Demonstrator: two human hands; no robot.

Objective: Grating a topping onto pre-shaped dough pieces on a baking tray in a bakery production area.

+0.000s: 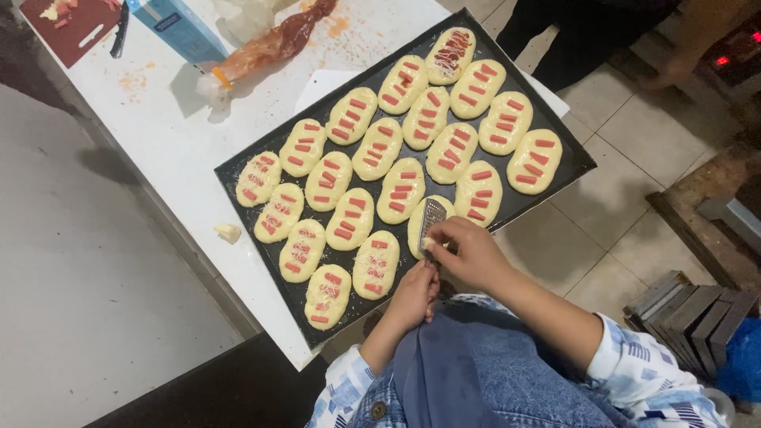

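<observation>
Grater (430,215), small, flat, metal, tilted over the near-edge bun (420,226) on the dark baking tray (555,170). Left hand (414,295) fingers curled round its handle, just off the tray's near edge. Right hand (468,250) fingertips pinch a small pale piece, likely cheese (429,242), against the grater. Buns pale, oval, topped with red strips.

Pale yellow dough pieces (400,190) with red strips on a black tray (555,170).

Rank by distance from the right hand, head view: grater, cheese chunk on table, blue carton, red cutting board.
From the right hand:
1. Metal grater, right at its fingers, over the tray's near edge.
2. Cheese chunk, left on the white table.
3. Blue carton, far upper left.
4. Red cutting board, farthest, top-left corner.
</observation>
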